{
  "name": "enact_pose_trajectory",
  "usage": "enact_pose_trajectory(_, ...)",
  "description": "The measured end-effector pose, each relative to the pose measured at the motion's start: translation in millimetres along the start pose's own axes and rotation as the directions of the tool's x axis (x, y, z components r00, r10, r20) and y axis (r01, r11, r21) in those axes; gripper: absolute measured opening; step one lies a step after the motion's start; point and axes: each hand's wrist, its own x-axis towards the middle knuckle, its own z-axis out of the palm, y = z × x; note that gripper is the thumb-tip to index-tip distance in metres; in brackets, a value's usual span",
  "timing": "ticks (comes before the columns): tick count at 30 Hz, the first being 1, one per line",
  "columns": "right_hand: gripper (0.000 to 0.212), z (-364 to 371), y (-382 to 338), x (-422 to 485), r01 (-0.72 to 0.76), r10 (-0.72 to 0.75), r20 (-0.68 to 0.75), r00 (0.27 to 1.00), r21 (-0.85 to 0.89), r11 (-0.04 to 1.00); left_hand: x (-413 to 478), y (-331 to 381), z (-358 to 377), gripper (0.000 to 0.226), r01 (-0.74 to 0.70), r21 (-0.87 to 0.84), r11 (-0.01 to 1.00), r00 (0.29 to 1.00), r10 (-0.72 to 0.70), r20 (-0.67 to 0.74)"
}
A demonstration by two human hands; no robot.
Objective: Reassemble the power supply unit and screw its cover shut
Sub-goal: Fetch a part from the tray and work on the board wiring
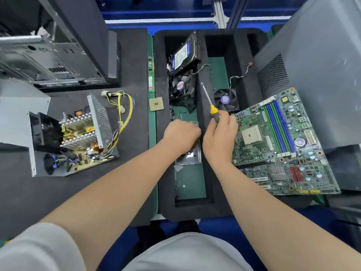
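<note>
Collecting screws first seems wise: left hand [181, 136] curled, contents hidden; right hand [219, 137] grips yellow-handled screwdriver [213, 110]; open grey power supply unit [74, 137] at nine o'clock.

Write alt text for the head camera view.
A person's right hand grips a yellow-handled screwdriver, tip pointing away, while the left hand reaches curled into a black foam tray. The open power supply sits left, a motherboard right.
</note>
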Motion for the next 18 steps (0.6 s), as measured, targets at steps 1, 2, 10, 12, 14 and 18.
enact_pose_trajectory(1, 0.02, -0.3, 0.1, -0.1, 0.0, 0.0, 0.0, 1.0, 0.0, 1.0, 0.7, 0.6, 1.0, 0.018, -0.01, 0.017, 1.0, 1.0, 0.01, -0.004)
enact_pose_trajectory(2, 0.02, -0.7, -0.1, -0.4, -0.001, 0.001, -0.001, 1.0, 0.003, 1.0, 1.2, 0.7, 2.3, 0.025, -0.02, 0.034, 0.999, 1.0, 0.021, -0.009)
enact_pose_trajectory(10, 0.022, -2.2, -1.7, -0.9, -0.023, 0.023, 0.011, 1.0, 0.005, 1.0, 3.5, -0.6, 13.6, 0.008, -0.079, 0.081, 0.994, 0.996, 0.082, -0.038)
enact_pose_trajectory(12, 0.022, -2.2, -2.0, -1.0, -0.029, 0.028, 0.014, 0.999, 0.009, 1.0, 3.1, -0.7, 13.9, 0.004, -0.069, 0.076, 0.995, 0.996, 0.073, -0.053)
enact_pose_trajectory(14, 0.022, -1.9, -2.0, -1.2, -0.031, 0.031, 0.013, 0.999, 0.01, 0.999, 2.2, -0.6, 12.9, 0.009, -0.06, 0.054, 0.997, 0.996, 0.064, -0.069)
enact_pose_trajectory(18, 0.022, -2.1, -2.1, -1.2, -0.038, 0.037, 0.013, 0.999, 0.014, 0.999, 1.8, -1.4, 10.1, 0.035, -0.048, -0.046, 0.998, 0.993, 0.043, -0.106)
